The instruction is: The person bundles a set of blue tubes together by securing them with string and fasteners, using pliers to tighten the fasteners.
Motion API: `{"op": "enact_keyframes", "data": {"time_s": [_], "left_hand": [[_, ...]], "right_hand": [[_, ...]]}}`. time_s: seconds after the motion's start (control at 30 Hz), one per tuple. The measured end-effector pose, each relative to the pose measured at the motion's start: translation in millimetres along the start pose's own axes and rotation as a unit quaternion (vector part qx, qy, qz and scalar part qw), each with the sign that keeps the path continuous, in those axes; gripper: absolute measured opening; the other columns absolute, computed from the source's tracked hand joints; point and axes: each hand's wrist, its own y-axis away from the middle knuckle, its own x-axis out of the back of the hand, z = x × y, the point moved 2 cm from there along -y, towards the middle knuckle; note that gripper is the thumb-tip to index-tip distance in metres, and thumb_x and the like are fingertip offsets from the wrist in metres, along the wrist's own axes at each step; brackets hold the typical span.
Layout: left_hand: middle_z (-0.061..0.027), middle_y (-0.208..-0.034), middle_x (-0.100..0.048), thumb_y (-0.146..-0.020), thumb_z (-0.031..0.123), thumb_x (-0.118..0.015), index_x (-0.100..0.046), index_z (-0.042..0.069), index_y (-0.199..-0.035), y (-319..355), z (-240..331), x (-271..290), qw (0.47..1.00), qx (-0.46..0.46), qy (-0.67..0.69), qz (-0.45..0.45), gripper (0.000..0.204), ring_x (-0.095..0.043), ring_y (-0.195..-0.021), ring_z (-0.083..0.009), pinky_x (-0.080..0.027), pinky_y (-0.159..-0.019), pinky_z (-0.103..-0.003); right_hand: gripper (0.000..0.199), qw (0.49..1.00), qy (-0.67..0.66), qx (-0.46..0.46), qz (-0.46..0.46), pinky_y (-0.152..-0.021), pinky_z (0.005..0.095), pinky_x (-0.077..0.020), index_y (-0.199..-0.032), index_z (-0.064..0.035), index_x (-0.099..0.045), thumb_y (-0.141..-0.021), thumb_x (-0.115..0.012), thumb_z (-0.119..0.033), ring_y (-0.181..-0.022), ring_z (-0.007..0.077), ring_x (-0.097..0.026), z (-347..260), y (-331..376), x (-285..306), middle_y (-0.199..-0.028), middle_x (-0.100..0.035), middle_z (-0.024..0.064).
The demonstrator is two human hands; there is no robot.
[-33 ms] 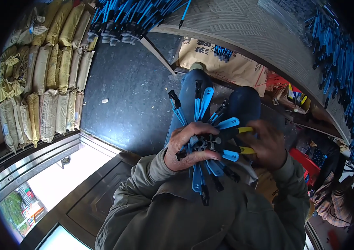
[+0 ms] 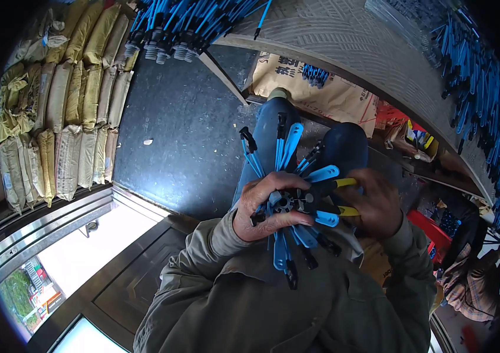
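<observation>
Between the thumb and fingers of my left hand (image 2: 253, 209) sits the black hub (image 2: 285, 203) of a folding rack. Blue arms (image 2: 293, 140) with black clip-like ends (image 2: 248, 138) fan out from it on all sides, over my lap. My right hand (image 2: 380, 206) grips a pair of pliers (image 2: 349, 211) with yellow-and-black handles. Its handles are spread apart, and its jaws reach the right side of the hub. Just where the jaws bite is too small to make out.
A worktable (image 2: 326, 29) carries bundles of blue arms with grey threaded ends (image 2: 158, 53) and a long blue pile (image 2: 485, 112). Stacked sacks (image 2: 73, 159) stand at left, above a bright doorway (image 2: 100, 235). Right of me are a red stool (image 2: 432, 232) and another person (image 2: 476, 285).
</observation>
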Motion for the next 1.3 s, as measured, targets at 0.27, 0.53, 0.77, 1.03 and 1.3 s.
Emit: {"op": "enact_keyframes", "data": {"time_s": [0.27,0.53,0.77,1.03,1.3], "left_hand": [[-0.0098,-0.093,-0.063,-0.065,0.018,-0.080,-0.059,0.002,-0.102,2,0,-2,0.998,-0.015,-0.021,0.049,0.045,-0.063,-0.085,-0.0199,-0.047,-0.075,-0.028],[-0.0084,-0.092,-0.063,-0.066,0.017,-0.080,-0.059,0.002,-0.103,-6,-2,9,0.999,-0.011,0.022,-0.027,0.045,-0.063,-0.084,-0.0189,-0.047,-0.073,-0.028],[-0.0083,-0.092,-0.063,-0.064,0.019,-0.081,-0.059,0.001,-0.099,-2,-9,4,0.985,-0.060,0.044,-0.154,0.045,-0.063,-0.081,-0.0174,-0.048,-0.068,-0.027],[-0.0079,-0.089,-0.062,-0.066,0.021,-0.080,-0.058,0.000,-0.097,-13,-10,0,0.975,-0.009,0.085,-0.205,0.043,-0.062,-0.074,-0.0180,-0.047,-0.066,-0.028],[-0.0102,-0.093,-0.061,-0.072,0.022,-0.075,-0.060,-0.002,-0.099,-15,-17,5,0.992,-0.044,0.067,-0.098,0.039,-0.060,-0.084,-0.0184,-0.046,-0.072,-0.031]], "right_hand": [[0.024,0.998,-0.050,0.004,0.049,-0.056,0.0355,-0.0469,-0.079,-0.0043,-0.058,-0.065,-0.069,-0.020,-0.070,0.0265,-0.059,8,7,-42,-0.085,-0.054,0.0118],[0.026,0.960,-0.235,-0.044,-0.147,-0.054,0.0368,-0.0441,-0.080,-0.0038,-0.053,-0.077,-0.067,-0.026,-0.065,0.0297,-0.057,9,3,9,-0.076,-0.055,0.0113],[0.028,0.901,-0.259,-0.058,-0.344,-0.052,0.0417,-0.0397,-0.091,-0.0047,-0.046,-0.085,-0.061,-0.027,-0.063,0.0368,-0.056,-1,-14,67,-0.068,-0.055,0.0157],[0.026,0.902,-0.198,-0.066,-0.378,-0.051,0.0437,-0.0391,-0.095,-0.0058,-0.044,-0.085,-0.060,-0.025,-0.062,0.0383,-0.056,2,-22,71,-0.069,-0.057,0.0175],[0.029,0.977,-0.083,-0.086,-0.175,-0.052,0.0417,-0.0445,-0.094,-0.0062,-0.047,-0.083,-0.062,-0.028,-0.062,0.0384,-0.057,-21,5,32,-0.075,-0.057,0.0177]]}}
